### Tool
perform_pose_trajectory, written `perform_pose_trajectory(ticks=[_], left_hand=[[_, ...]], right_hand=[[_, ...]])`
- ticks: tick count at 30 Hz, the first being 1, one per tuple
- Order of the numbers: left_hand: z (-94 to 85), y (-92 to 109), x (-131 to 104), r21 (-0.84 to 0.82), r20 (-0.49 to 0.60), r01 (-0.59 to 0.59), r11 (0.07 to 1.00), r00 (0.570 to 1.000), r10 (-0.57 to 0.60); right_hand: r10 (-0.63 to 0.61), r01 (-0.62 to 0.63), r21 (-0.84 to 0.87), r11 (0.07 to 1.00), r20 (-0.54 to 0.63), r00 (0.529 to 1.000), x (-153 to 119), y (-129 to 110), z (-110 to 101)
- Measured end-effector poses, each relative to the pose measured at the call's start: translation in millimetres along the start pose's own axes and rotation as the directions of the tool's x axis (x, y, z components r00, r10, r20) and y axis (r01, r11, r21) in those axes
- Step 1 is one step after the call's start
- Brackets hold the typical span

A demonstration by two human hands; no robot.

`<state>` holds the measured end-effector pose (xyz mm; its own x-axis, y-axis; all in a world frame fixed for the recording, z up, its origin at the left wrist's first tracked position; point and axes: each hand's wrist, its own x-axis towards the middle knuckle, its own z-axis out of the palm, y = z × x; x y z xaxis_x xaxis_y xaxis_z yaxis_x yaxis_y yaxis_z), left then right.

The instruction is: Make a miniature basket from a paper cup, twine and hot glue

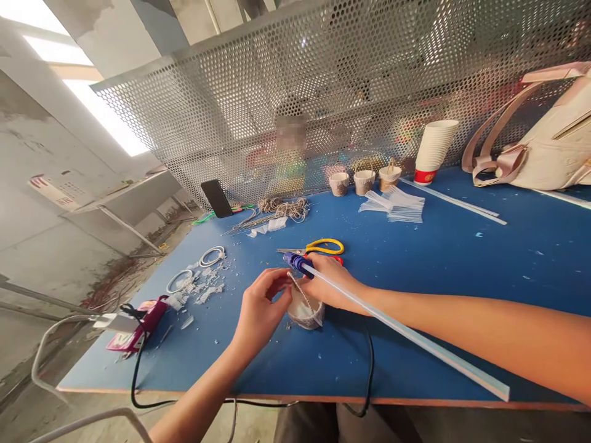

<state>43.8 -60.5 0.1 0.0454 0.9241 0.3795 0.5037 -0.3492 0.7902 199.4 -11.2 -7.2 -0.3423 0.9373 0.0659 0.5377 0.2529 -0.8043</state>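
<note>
My left hand (259, 306) pinches the twisted cord handle (299, 289) of a small cup-shaped basket (305, 315) with its thumb and fingers. That basket sits on the blue table near the front edge, its outside wrapped in light, ragged material. Behind it, my right hand (336, 282) is closed around a blue hot glue gun (298, 263), whose nozzle points left, close to the top of the handle. A long clear glue stick (415, 340) runs out of the gun's back, across my right forearm. Scissors (325, 247) with yellow and red grips lie just beyond my right hand.
Several similar small baskets (364, 182), glue sticks (398, 208) and stacked paper cups (434, 154) line the back, beside a bag (549, 141). Cord (284, 209) and a phone (216, 198) lie back left. White rings (212, 256), scraps and a pink box (141, 326) occupy the left. A black cable (370, 363) crosses the front edge.
</note>
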Motion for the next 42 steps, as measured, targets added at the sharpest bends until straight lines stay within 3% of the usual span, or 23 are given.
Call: perform_pose_trajectory(ticks=[8, 13, 22, 31, 38, 42], left_hand=[[3.4, 3, -2, -0.167, 0.007, 0.246, 0.955, 0.969, -0.248], [8.4, 10, -3, -0.166, 0.035, 0.323, 0.932, 0.946, -0.321], [7.5, 8, 3, -0.119, 0.058, 0.252, 0.960, 0.967, -0.246], [10.5, 4, 0, -0.060, 0.039, 0.214, 0.975, 0.976, -0.212], [8.0, 4, 0, -0.008, 0.024, 0.215, 0.977, 0.976, -0.215], [8.0, 3, 1, -0.021, 0.027, 0.197, 0.980, 0.980, -0.197]], right_hand=[[-0.040, 0.041, 0.046, 0.998, -0.027, 0.999, 0, -1, 0], [-0.017, 0.019, 0.086, 0.996, -0.025, 1.000, -2, -1, -2], [0.042, -0.041, 0.130, 0.991, -0.004, 0.999, -2, -2, -3], [0.000, -0.004, 0.195, 0.981, 0.020, 1.000, -7, -5, -7], [0.046, -0.009, 0.360, 0.933, -0.094, 0.995, -26, 4, -32], [0.058, -0.062, 0.451, 0.890, 0.024, 0.998, -47, 9, -51]])
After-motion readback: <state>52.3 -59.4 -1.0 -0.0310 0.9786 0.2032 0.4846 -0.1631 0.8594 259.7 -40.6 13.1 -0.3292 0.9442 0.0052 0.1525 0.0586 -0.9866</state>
